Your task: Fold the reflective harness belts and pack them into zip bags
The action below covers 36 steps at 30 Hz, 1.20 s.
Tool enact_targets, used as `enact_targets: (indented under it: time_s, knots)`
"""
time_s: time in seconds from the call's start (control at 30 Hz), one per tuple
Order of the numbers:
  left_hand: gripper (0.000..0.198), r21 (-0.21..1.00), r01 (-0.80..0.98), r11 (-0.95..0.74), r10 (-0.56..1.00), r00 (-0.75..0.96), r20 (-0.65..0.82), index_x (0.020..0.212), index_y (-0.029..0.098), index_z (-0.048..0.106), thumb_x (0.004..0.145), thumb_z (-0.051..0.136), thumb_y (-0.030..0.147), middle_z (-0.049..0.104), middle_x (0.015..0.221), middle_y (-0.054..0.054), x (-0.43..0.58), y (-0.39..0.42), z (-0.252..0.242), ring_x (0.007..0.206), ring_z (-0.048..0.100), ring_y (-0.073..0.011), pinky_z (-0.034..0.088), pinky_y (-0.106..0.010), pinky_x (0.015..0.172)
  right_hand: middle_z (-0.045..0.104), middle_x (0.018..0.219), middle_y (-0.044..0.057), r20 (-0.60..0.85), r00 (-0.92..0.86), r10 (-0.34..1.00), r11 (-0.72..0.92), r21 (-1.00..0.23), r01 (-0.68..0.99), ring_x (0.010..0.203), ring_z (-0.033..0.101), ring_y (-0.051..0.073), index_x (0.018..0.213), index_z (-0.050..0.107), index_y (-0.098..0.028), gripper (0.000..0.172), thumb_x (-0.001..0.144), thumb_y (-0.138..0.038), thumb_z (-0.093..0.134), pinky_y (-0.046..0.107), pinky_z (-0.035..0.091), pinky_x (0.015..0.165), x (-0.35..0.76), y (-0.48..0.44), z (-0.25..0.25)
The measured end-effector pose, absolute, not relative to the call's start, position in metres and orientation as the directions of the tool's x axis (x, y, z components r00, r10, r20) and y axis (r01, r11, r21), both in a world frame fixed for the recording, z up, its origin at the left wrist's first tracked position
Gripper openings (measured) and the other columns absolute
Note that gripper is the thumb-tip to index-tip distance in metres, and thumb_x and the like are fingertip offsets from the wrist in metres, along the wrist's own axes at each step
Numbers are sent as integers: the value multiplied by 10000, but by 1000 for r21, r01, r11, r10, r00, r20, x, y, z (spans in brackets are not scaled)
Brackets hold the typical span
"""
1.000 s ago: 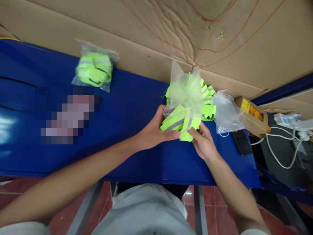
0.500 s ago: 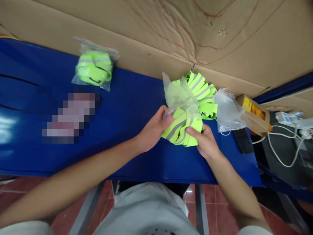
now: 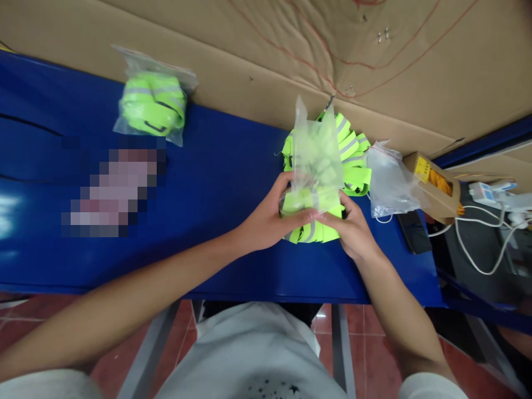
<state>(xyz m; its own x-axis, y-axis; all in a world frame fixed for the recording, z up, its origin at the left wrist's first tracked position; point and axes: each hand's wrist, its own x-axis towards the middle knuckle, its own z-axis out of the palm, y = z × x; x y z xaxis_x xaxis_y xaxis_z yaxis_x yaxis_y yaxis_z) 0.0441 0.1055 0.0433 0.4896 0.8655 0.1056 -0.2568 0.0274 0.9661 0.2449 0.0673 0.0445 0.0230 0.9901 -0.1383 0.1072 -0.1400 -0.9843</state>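
My left hand (image 3: 266, 221) and my right hand (image 3: 353, 230) both grip a folded neon-yellow reflective strap bundle (image 3: 311, 230) over the blue table (image 3: 216, 183). The mouth of a clear plastic bag (image 3: 313, 158) sits over the top of the bundle, and the bag stands upright above my fingers. My left thumb presses the bag's edge against the bundle. Behind the bag lies a loose pile of neon straps (image 3: 353, 160).
A sealed bag of neon straps (image 3: 152, 105) lies at the back left by the cardboard wall (image 3: 266, 50). To the right are a stack of empty clear bags (image 3: 388, 183), a dark phone (image 3: 411, 233), a cardboard box (image 3: 434, 185) and white cables (image 3: 477, 244).
The bag has come upright again and its mouth now covers the top of the bundle. Both hands have closed in nearer each other around it.
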Motion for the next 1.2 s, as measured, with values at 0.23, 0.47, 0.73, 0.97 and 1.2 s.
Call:
enact_targets:
  time_s: [0.23,0.47,0.73,0.97,1.2]
  knots:
    - [654,922,-302,241,829,558,-34,1227,195,697,742,860,601,737,1218,-91,39,111,45,1159,682,-287,546,-375,970,766,1057,2,-27,-5,1000,-25,-964,263,958,717,223,1093,735,-263,455,711,-428,919,354,603,854,248,67,54]
    - [643,928,-282,244,848,526,-63,1169,158,707,693,905,544,762,964,-53,50,102,39,836,714,-196,566,-298,741,719,1041,-4,8,48,999,-3,-977,215,907,694,203,1137,639,-298,472,758,-433,886,337,595,808,246,64,45]
    - [563,894,-359,269,879,471,-75,1222,189,725,837,773,597,762,1192,-79,66,84,42,1249,656,-271,518,-385,1087,679,1124,3,-75,263,962,-79,-997,6,987,702,204,1174,551,-315,553,752,-463,877,371,615,902,227,63,41]
    - [529,861,-361,357,873,456,-170,1144,157,741,749,891,474,782,1083,-76,49,101,38,1020,729,-251,583,-338,893,735,1243,35,-238,-30,971,-239,-956,-169,1179,700,264,1294,612,-309,683,700,-406,935,436,585,1035,230,62,51]
    - [542,845,-378,378,798,596,-90,1066,170,727,675,942,476,770,979,-52,37,108,49,893,735,-217,593,-314,789,729,1304,31,-191,-98,977,-200,-975,-92,1227,694,294,1324,638,-331,619,764,-390,896,472,586,1060,241,58,59]
